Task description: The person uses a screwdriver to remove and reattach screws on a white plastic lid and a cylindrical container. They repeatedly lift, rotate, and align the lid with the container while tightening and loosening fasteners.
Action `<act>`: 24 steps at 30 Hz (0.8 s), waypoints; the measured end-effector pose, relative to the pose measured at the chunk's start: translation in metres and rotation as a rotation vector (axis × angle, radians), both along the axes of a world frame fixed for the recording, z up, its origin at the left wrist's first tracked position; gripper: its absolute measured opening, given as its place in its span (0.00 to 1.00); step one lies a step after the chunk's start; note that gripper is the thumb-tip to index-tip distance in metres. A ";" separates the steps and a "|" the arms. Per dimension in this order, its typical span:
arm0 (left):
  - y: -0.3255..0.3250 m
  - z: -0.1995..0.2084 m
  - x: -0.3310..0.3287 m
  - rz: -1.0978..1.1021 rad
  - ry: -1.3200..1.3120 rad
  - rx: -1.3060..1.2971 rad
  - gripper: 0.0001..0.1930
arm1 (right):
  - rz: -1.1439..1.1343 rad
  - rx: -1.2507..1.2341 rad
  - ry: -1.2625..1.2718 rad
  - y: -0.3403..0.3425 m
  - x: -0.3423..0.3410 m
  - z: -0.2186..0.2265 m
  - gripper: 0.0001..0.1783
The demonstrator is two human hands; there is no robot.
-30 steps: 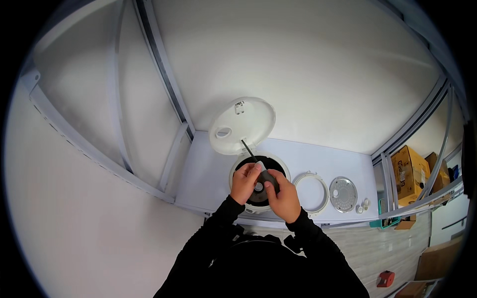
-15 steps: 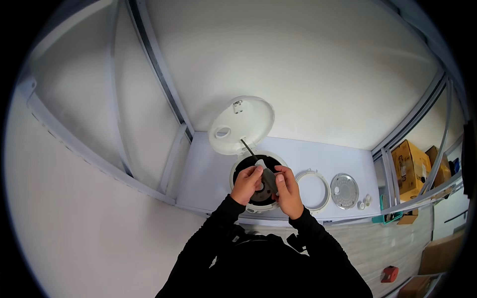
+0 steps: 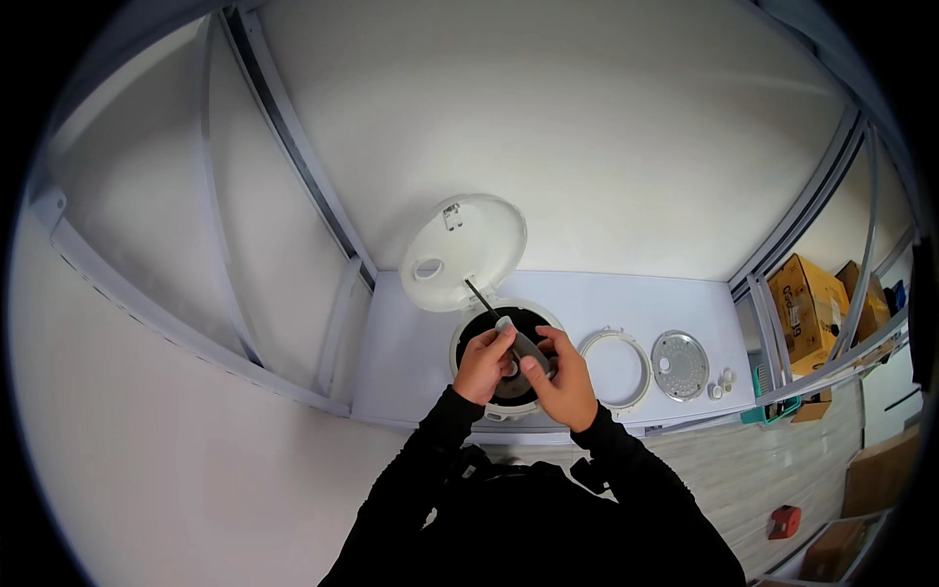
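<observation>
While both hands grip the screwdriver, parts of the open appliance are hidden from view

Where I stand, the left hand (image 3: 479, 365) is seen pinched on the pale collar of a grey-handled screwdriver (image 3: 525, 347), and the right hand (image 3: 567, 382) is closed about the rear of its handle. The hands are close together; the fingers' undersides are concealed, and the handle's butt is covered in part. The screwdriver is held above the round white appliance (image 3: 456, 342), its dark shaft slanting up and left toward the hinge side of the raised lid (image 3: 469, 240). Whether the tip touches the lid cannot be determined from this angle.

The appliance's dark interior (image 3: 531, 320) is largely obscured by the hands; its floor is seen only in patches. It stands on a pale bench (image 3: 587, 293). Just to its right lies a white ring (image 3: 646, 370), its left edge near the right hand; next, a grey perforated disc (image 3: 682, 366), then some small whitish pieces (image 3: 715, 391), too small to identify.

Beyond the bench's right end, a yellow box (image 3: 807, 313) and a green basket (image 3: 773, 411) are partly blocked by the frame; the basket's contents cannot be made out.
</observation>
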State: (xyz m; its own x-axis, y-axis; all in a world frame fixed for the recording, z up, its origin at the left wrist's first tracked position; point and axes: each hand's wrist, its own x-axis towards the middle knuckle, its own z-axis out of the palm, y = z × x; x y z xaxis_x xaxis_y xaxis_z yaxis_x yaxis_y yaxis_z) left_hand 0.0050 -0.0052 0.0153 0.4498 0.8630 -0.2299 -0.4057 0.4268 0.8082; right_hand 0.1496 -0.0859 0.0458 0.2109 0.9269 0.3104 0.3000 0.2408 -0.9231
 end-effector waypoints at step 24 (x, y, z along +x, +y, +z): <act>0.008 -0.016 -0.009 -0.062 0.058 0.100 0.15 | -0.008 0.364 -0.598 0.003 0.005 0.005 0.26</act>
State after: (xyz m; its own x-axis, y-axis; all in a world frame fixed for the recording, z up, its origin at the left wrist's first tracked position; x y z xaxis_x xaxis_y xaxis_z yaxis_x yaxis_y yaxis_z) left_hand -0.0042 0.0033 -0.0004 0.4918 0.8537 -0.1713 -0.3327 0.3660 0.8691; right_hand 0.1543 -0.0831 0.0507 -0.0862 0.7412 0.6657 0.7342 0.4989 -0.4605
